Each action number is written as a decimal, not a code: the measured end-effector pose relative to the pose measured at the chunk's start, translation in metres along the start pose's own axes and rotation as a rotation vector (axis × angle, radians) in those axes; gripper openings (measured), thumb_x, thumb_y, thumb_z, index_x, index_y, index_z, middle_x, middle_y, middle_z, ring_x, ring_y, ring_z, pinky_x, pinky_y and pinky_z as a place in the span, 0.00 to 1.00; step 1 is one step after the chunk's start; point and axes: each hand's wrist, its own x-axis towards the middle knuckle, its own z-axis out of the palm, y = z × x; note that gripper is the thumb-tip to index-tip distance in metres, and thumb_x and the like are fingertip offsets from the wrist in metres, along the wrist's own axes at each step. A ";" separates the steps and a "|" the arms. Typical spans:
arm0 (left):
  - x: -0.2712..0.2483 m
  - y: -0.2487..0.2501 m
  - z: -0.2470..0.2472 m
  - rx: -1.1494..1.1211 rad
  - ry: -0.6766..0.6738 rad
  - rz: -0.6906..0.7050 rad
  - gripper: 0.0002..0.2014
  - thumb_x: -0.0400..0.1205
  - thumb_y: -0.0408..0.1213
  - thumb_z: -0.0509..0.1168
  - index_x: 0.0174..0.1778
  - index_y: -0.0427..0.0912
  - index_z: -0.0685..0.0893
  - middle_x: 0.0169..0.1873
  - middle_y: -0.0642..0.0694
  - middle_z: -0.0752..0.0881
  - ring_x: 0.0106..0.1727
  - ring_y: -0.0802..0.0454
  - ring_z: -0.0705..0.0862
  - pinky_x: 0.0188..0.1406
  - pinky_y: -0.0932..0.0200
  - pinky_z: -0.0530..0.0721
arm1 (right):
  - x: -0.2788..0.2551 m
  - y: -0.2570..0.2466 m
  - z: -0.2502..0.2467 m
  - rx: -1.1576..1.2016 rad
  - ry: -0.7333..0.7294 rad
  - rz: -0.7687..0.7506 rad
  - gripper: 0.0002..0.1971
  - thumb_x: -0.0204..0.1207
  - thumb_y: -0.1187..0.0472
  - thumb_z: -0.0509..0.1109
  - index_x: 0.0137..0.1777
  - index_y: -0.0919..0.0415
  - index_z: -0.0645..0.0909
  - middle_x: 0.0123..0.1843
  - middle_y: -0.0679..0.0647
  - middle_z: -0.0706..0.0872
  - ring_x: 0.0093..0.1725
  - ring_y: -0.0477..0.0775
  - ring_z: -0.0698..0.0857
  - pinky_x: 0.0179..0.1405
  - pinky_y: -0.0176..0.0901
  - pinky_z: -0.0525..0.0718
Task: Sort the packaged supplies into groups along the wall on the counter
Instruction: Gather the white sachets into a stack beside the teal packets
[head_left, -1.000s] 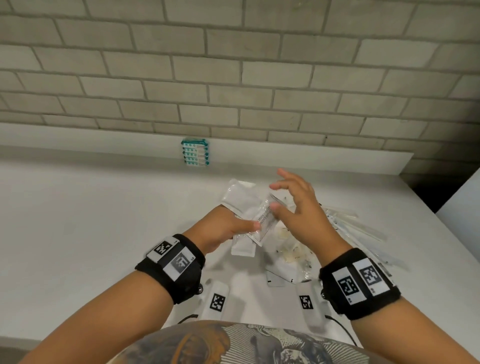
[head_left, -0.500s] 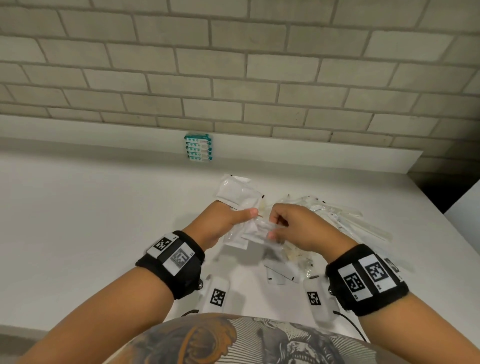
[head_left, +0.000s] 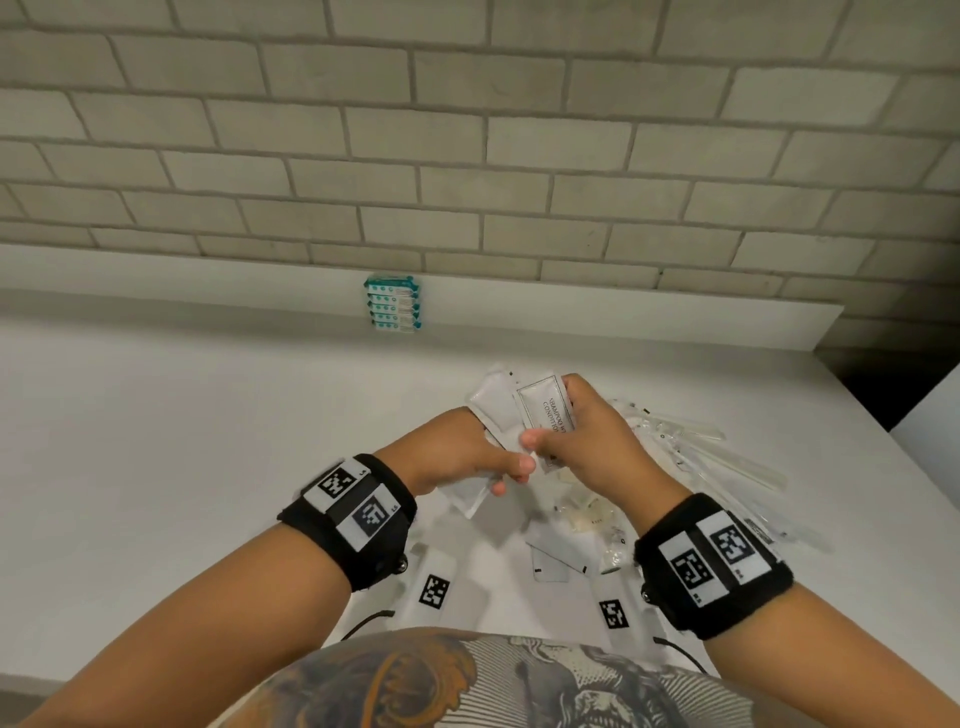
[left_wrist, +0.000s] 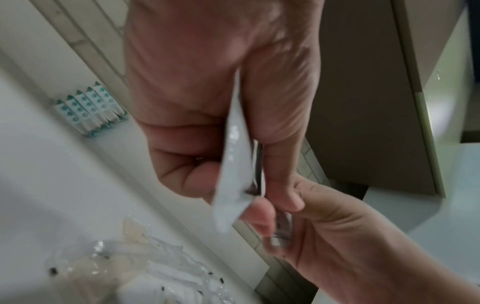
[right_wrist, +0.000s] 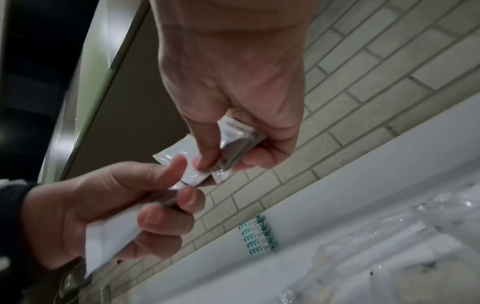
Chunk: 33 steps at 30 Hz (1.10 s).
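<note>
Above the white counter (head_left: 182, 467), my left hand (head_left: 511, 473) grips a small bunch of plain white sachets (head_left: 491, 405); they show edge-on in the left wrist view (left_wrist: 233, 164). My right hand (head_left: 576, 415) pinches a printed shampoo sachet (head_left: 545, 410) between thumb and fingers and holds it against the left hand's bunch. In the right wrist view that sachet (right_wrist: 236, 148) looks silvery, and my left hand (right_wrist: 116, 205) is just below it. A stack of teal packets (head_left: 393, 304) lies against the wall ledge.
A loose pile of clear-wrapped supplies (head_left: 675, 441) spreads to the right of my hands, with small pale items (head_left: 582, 512) and a flat white packet (head_left: 553, 564) below them. Two marker tags (head_left: 434, 592) lie near the front edge. The counter ends at the right.
My right hand's fingers, spread a second ago, have curled round the printed sachet, which now stands upright beside the left hand's bunch. Both hands dipped together, then rose slightly.
</note>
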 end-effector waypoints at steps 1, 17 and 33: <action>-0.002 -0.001 -0.002 0.002 0.021 -0.016 0.10 0.77 0.35 0.73 0.53 0.38 0.87 0.40 0.41 0.90 0.36 0.48 0.85 0.44 0.56 0.85 | 0.001 0.002 -0.001 -0.011 0.034 0.006 0.17 0.70 0.63 0.78 0.54 0.58 0.76 0.45 0.58 0.87 0.39 0.54 0.86 0.37 0.50 0.87; -0.002 0.000 -0.018 -0.294 0.385 -0.046 0.11 0.76 0.28 0.73 0.54 0.39 0.87 0.50 0.46 0.91 0.51 0.49 0.89 0.50 0.62 0.86 | 0.000 0.014 -0.033 -0.362 0.199 -0.164 0.11 0.77 0.57 0.72 0.39 0.62 0.77 0.43 0.52 0.79 0.42 0.59 0.80 0.43 0.49 0.79; 0.002 0.011 -0.021 -0.885 0.509 0.126 0.13 0.82 0.30 0.67 0.62 0.34 0.83 0.55 0.36 0.89 0.53 0.42 0.90 0.48 0.50 0.89 | 0.000 -0.013 0.004 -0.004 0.061 0.006 0.12 0.84 0.48 0.61 0.63 0.51 0.74 0.56 0.52 0.86 0.53 0.53 0.87 0.51 0.56 0.88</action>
